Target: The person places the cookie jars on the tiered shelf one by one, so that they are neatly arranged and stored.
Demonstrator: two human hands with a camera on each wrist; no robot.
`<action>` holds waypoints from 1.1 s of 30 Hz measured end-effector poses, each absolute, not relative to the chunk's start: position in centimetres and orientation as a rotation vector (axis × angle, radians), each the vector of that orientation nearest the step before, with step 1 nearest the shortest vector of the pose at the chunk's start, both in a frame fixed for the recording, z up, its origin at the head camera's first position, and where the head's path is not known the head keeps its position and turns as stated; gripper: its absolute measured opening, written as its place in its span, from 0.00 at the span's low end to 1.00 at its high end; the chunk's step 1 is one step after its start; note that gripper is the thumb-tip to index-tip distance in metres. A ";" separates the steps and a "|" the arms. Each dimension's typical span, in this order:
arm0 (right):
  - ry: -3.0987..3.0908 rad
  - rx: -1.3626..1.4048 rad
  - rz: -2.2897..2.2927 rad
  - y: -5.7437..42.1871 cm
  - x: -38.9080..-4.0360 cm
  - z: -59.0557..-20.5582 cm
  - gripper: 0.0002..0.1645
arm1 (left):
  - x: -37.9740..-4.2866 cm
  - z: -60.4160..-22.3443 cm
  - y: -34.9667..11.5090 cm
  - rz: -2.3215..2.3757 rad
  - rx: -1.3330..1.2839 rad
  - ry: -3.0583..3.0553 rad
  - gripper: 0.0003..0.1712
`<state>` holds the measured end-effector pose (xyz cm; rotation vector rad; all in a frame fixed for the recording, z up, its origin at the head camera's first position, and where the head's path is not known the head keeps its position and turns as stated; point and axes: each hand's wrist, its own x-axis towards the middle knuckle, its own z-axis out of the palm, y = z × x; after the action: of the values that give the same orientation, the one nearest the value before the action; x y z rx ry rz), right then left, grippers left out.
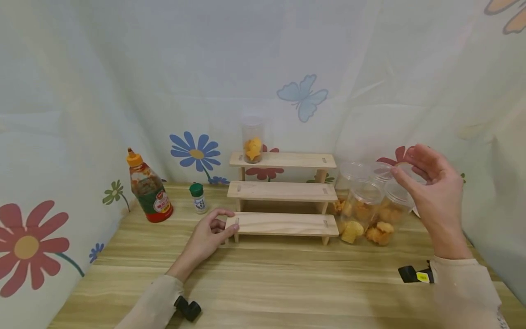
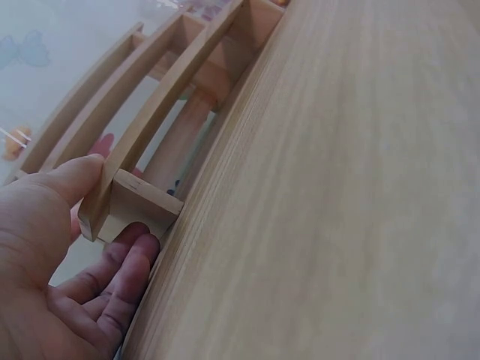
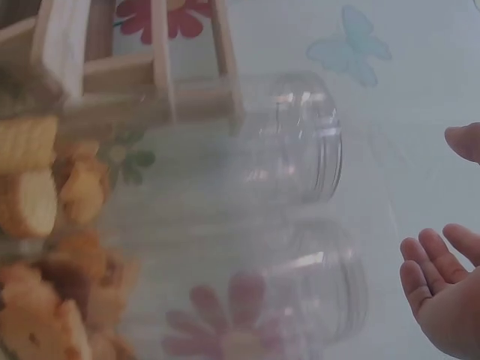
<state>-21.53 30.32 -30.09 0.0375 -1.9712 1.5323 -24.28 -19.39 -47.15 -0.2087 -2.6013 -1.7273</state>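
Note:
A three-tier wooden shelf [image 1: 283, 224] stands on the table, and my left hand [image 1: 205, 237] holds the left end of its lowest step. In the left wrist view the thumb lies on the step's board [image 2: 150, 120] while the fingers curl beside its end leg [image 2: 146, 199]. My right hand [image 1: 439, 196] hovers over the lidded clear jars [image 1: 363, 205] to the shelf's right, thumb and fingers apart with nothing between them. The right wrist view has the hand [image 3: 450, 292] beyond the jar tops. Another clear jar with yellow snacks [image 1: 253, 148] stands at the left of the top step.
Left of the shelf stand a red sauce bottle [image 1: 152, 192] with an orange cap and a small green-capped shaker [image 1: 198, 198]. Behind hangs a pale curtain [image 1: 263, 59] printed with flowers and butterflies. The wood-grain table [image 1: 287, 283] extends in front.

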 end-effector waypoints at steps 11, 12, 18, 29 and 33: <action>-2.147 -0.097 1.378 34.1 -20.6 -33.8 0.39 | -24.2 -47.2 -19.3 -1.735 -0.214 -2.601 0.24; -2.159 -0.104 1.372 34.3 -20.5 -34.0 0.40 | -24.2 -47.1 -19.3 -1.735 -0.216 -2.601 0.24; -2.152 -0.108 1.383 34.9 -20.3 -34.7 0.42 | -24.3 -47.1 -19.3 -1.735 -0.220 -2.603 0.23; -2.235 -0.107 1.400 35.3 -19.9 -36.3 0.44 | -24.3 -47.0 -19.2 -1.720 -0.207 -2.609 0.23; -2.267 -0.098 1.434 35.2 -19.9 -37.6 0.45 | -24.3 -47.0 -19.3 -1.722 -0.203 -2.609 0.24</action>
<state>-19.94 35.24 -37.62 -0.0979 -2.2668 1.4337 -24.26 -19.26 -47.01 -0.2032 -2.6087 -1.7217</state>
